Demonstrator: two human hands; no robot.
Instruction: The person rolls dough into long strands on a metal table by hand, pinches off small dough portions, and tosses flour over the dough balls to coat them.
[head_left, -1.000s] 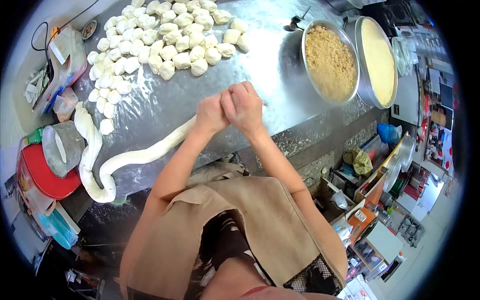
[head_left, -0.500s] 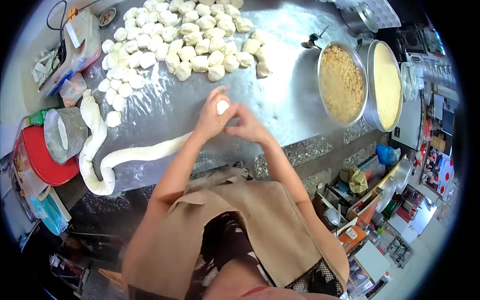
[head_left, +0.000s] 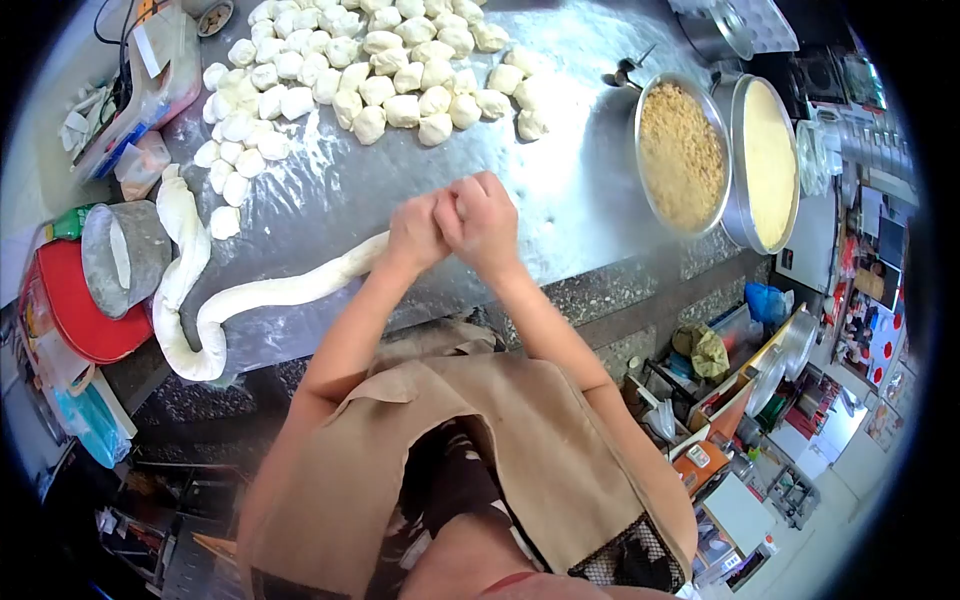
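Observation:
A long white dough rope (head_left: 270, 295) lies in a bend along the near left of the metal table. Its right end runs into my left hand (head_left: 416, 232), which is closed around it. Pressed up against it is my right hand (head_left: 478, 222), its fingers curled closed over the spot where the rope's end comes out of my left fist. The dough between the two hands is hidden. Beyond them, many cut dough pieces (head_left: 407, 78) sit bunched together, some whiter and more floury on the left.
A metal bowl of crumbly filling (head_left: 684, 155) stands at the right table edge, beside a round pan of pale yellow contents (head_left: 770, 165). At left are a grey metal container (head_left: 125, 262), a red lid-like object (head_left: 85, 310) and a plastic box (head_left: 160, 80).
My right hand has come up from beside my left hand and closed over the dough end, which showed white before. The view has shifted slightly.

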